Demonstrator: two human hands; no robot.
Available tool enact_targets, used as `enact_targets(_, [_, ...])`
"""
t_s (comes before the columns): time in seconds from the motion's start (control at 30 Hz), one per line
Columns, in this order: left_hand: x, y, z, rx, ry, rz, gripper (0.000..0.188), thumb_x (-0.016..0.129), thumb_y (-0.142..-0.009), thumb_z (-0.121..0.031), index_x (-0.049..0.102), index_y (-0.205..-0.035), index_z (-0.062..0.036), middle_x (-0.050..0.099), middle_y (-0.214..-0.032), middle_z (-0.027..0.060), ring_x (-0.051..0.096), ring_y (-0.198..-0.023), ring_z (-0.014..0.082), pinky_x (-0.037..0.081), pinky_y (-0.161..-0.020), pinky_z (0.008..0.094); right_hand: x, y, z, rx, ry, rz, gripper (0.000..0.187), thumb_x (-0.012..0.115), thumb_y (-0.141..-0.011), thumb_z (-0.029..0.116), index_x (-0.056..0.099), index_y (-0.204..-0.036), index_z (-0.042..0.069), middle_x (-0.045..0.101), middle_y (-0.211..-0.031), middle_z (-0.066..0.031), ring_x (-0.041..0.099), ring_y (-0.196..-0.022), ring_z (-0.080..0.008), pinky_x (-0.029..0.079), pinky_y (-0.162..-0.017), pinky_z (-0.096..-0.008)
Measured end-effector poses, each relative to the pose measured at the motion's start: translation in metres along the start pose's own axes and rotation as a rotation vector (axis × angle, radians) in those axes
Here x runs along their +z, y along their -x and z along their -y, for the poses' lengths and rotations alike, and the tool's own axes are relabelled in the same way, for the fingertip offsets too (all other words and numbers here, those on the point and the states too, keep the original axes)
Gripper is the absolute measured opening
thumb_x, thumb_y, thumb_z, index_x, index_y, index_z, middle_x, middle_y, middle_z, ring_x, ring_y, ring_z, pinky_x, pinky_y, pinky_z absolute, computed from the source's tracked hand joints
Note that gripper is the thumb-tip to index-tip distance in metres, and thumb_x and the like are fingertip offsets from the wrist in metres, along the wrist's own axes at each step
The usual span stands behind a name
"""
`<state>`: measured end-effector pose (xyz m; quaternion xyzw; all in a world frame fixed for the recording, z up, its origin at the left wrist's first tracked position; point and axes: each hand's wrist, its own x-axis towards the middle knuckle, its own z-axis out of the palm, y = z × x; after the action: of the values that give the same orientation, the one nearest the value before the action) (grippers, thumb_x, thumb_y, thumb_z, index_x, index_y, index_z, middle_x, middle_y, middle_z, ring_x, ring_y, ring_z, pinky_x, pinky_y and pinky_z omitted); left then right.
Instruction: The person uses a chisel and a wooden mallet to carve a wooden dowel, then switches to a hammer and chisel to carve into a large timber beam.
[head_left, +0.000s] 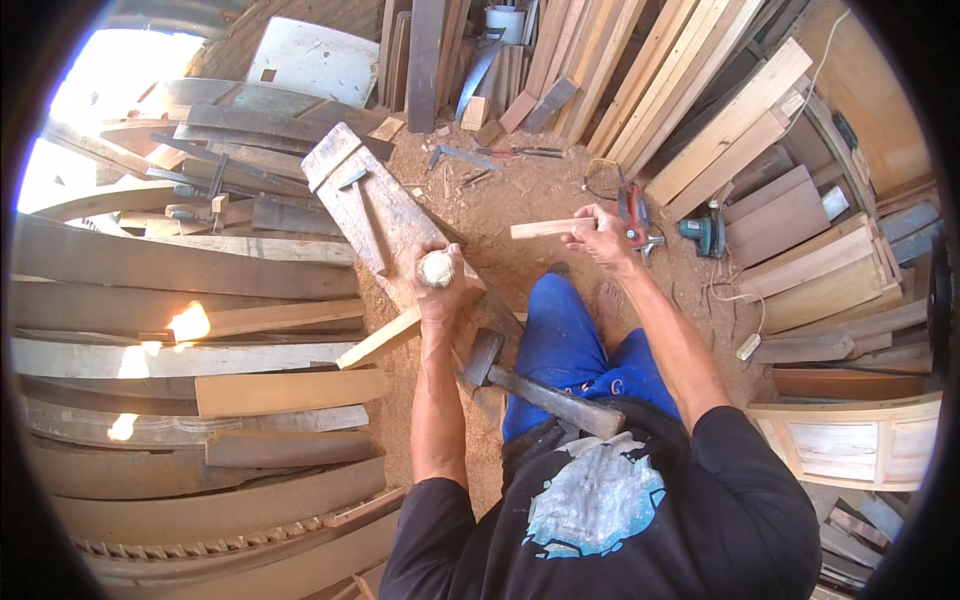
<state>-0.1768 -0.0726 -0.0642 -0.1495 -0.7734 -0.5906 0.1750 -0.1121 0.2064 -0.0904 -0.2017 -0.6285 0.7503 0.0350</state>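
Note:
My left hand (437, 300) is closed around a thick handle with a round, pale, frayed end (436, 268). The rest of that tool is hidden beneath the fist. Between the fingers of my right hand (600, 238) is a short wooden strip (540, 229), pointing left. Under my left wrist a light wooden bar (380, 338) juts out beside the plank bench (335, 165). On the bench lies a small hammer-like tool (370, 225) with a blue-grey head. A large hammer (550, 395) with a dark head rests by my lap, its handle toward my belly.
Long boards (180, 260) are stacked along the left. Beyond my right hand lie a red power tool (635, 215) and a teal one (705, 235) with cords. A metal square (462, 157) is on the sawdust-covered floor (520, 185). Timber (690, 70) leans at the back.

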Motion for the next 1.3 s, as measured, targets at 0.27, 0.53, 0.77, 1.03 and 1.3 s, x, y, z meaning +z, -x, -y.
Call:
enact_targets(0.27, [-0.001, 0.014, -0.007, -0.118, 0.032, -0.084, 0.023, 0.074, -0.081, -0.009, 0.059, -0.096, -0.0008, 0.059, -0.082, 0.0042, 0.056, -0.075, 0.0108, 0.048, -0.066, 0.0253, 0.123, -0.036, -0.072, 0.218, 0.028, -0.057, 0.013, 0.063, -0.083, 0.008, 0.057, -0.091, 0.001, 0.06, -0.068, -0.0049, 0.054, -0.052, -0.0089, 0.044, -0.041, -0.0238])
enact_targets(0.53, [-0.002, 0.014, -0.005, -0.163, 0.126, -0.108, 0.027, 0.072, -0.083, -0.007, 0.058, -0.105, 0.0009, 0.058, -0.077, 0.0004, 0.054, -0.072, 0.0073, 0.046, -0.065, 0.0232, 0.148, -0.047, -0.105, -0.026, 0.605, 0.173, 0.047, 0.065, -0.077, 0.015, 0.057, -0.12, -0.002, 0.068, -0.094, -0.0193, 0.064, -0.092, -0.0321, 0.049, -0.085, -0.0389])
enact_targets(0.77, [0.001, -0.001, -0.013, -0.096, 0.091, -0.14, 0.026, 0.069, -0.085, -0.003, 0.057, -0.107, 0.001, 0.058, -0.077, -0.0008, 0.055, -0.072, 0.0072, 0.047, -0.066, 0.0225, 0.143, 0.04, -0.035, -0.466, 0.817, 0.338, 0.035, 0.06, -0.075, 0.004, 0.056, -0.11, -0.002, 0.061, -0.091, -0.0225, 0.06, -0.095, -0.0403, 0.047, -0.08, -0.0473])
enact_targets(1.03, [-0.046, -0.039, -0.028, 0.059, -0.003, -0.186, 0.022, 0.069, -0.087, -0.01, 0.057, -0.104, -0.0039, 0.057, -0.083, 0.002, 0.056, -0.067, 0.0079, 0.049, -0.057, 0.0211, 0.14, 0.016, -0.034, -0.452, 0.947, 0.458, 0.031, 0.055, -0.076, -0.002, 0.059, -0.105, 0.005, 0.063, -0.095, -0.022, 0.061, -0.095, -0.0422, 0.05, -0.079, -0.0463])
enact_targets(1.3, [-0.051, -0.062, -0.122, -0.134, 0.311, -0.1, 0.017, 0.07, -0.085, -0.007, 0.057, -0.097, -0.0028, 0.054, -0.074, -0.0003, 0.052, -0.063, 0.0058, 0.043, -0.059, 0.0203, 0.139, 0.015, -0.027, -0.382, 0.796, 0.482, 0.04, 0.053, -0.072, -0.006, 0.062, -0.109, 0.006, 0.066, -0.099, -0.0215, 0.064, -0.095, -0.0382, 0.051, -0.078, -0.0443])
